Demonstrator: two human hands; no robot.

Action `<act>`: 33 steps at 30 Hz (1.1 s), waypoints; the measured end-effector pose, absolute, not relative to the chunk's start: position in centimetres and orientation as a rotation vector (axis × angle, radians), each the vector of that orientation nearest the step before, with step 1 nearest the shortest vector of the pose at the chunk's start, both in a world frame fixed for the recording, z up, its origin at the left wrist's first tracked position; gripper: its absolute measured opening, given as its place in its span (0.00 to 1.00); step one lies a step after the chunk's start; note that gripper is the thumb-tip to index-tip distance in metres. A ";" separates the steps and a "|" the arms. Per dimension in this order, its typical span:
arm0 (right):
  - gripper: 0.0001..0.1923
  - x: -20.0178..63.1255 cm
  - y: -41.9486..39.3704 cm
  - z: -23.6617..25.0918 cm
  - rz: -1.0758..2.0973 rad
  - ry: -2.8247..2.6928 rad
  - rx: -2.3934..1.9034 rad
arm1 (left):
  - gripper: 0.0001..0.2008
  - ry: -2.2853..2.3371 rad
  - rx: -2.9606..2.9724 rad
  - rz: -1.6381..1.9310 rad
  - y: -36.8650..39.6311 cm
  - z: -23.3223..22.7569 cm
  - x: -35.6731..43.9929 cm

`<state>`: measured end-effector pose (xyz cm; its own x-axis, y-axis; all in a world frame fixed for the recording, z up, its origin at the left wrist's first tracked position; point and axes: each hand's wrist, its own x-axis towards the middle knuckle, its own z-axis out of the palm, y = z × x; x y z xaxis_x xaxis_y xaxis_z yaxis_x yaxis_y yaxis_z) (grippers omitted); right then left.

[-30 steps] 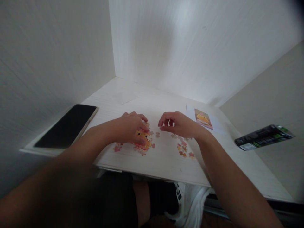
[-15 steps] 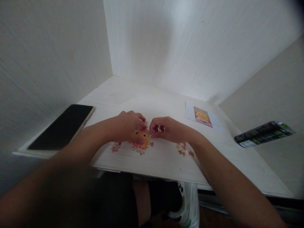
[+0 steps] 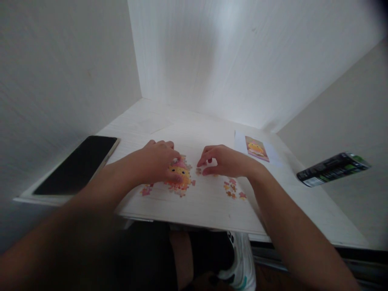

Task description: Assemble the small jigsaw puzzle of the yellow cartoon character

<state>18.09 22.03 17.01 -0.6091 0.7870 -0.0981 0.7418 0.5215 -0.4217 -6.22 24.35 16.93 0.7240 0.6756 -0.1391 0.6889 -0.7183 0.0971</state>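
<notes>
A partly joined jigsaw puzzle with a yellow, dark-eyed figure and pink parts lies on the white desk. My left hand rests over its left side, fingers and thumb spread, touching it and hiding part of it. To the right of the puzzle, my right hand hovers low with thumb and fingertips apart. A small puzzle piece lies right by those fingertips, separate from the joined part. Loose puzzle pieces are clustered below my right wrist, and other pieces lie below my left wrist.
At the left of the desk lies a dark-screened tablet. A reference picture on white paper is at the back right. A black and green can stands at the right. Walls enclose the back and sides.
My right hand has moved right, away from the puzzle's edge, and its fingers have parted. My left hand has shifted slightly left, showing more of the puzzle.
</notes>
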 end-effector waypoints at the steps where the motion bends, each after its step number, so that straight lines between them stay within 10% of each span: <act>1: 0.10 17.8 22.1 16.8 0.660 -2.667 -1.315 | 0.27 1.118 2.794 -0.143 24.4 16.9 -6.3; 33: 0.08 16.2 22.4 14.2 0.941 -2.388 -1.453 | 0.29 1.048 2.750 -0.152 24.2 16.9 -6.2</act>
